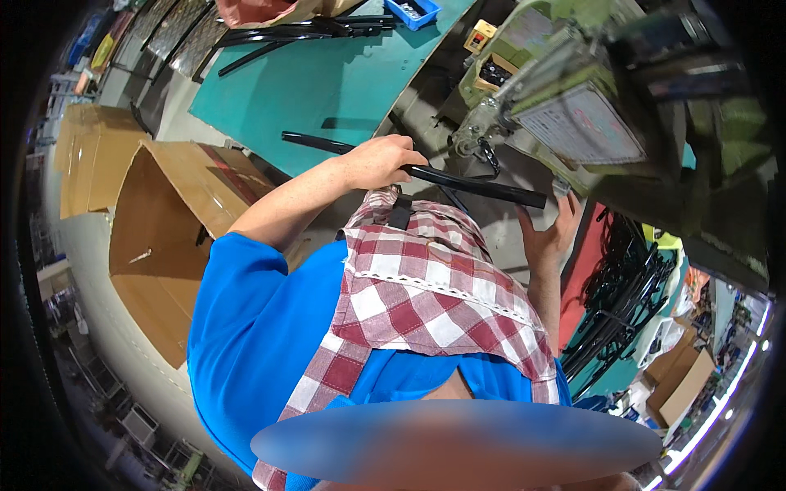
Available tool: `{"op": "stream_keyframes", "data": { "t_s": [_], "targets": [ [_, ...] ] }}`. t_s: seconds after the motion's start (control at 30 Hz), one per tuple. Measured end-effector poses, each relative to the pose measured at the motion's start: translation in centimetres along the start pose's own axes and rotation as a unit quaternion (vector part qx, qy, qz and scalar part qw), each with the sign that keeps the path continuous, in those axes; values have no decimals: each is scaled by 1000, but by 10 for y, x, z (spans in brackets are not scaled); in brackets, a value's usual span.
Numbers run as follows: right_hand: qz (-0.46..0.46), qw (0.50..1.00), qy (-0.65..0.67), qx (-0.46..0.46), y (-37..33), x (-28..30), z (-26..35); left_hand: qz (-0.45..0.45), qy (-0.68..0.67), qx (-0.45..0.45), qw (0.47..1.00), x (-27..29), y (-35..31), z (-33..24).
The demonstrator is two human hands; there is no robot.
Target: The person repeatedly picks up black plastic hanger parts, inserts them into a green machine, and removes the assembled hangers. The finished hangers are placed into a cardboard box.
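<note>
A long, glossy black tube (483,186) lies crosswise in front of my body. My left hand (381,161) is closed around its middle, and its thinner-looking left part reaches over the teal tabletop (270,110). Beside the tube's right end is my right hand (553,233), thumb and fingers apart and not closed on it. A small pale piece shows at those fingertips, too unclear to name. Just beyond the tube, a metal fixture with a black lever (490,157) belongs to a green machine (528,37).
More black tubes (307,33) and a blue bin (413,12) sit on the table's far side. A small carton of dark parts (495,72) rests by the machine. An opened cardboard box (155,286) stands left. Black rods (622,315) pile on a bench at right.
</note>
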State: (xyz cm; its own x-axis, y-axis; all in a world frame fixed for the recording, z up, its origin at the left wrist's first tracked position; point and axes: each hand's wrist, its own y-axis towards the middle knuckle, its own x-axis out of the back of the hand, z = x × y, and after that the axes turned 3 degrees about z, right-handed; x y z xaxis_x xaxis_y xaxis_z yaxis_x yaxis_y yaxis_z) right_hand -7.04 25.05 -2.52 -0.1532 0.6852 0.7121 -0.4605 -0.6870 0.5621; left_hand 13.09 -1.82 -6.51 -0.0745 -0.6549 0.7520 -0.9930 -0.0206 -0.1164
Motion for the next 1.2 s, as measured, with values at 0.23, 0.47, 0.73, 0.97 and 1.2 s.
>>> {"op": "stream_keyframes", "data": {
  "t_s": [0.23, 0.47, 0.73, 0.97, 1.2],
  "targets": [
    [267, 952, -142, -43, -37, 6, 10, 114, -50, -93, 988, -13, 17, -22],
    [329, 937, -54, -105, -76, 20, 7, 145, -76, -51, 985, -32, 7, -26],
    [377, 918, -54, -113, -67, 27, 1, 143, -46, 6, 989, -57, -3, -29],
    [392, 918, -33, -55, -50, 16, -11, 89, -116, 24, 989, -79, -31, -24],
    [479, 872, 56, -79, -42, 2, -38, 34, -133, 95, 986, -117, -59, -41]
  ]
}}
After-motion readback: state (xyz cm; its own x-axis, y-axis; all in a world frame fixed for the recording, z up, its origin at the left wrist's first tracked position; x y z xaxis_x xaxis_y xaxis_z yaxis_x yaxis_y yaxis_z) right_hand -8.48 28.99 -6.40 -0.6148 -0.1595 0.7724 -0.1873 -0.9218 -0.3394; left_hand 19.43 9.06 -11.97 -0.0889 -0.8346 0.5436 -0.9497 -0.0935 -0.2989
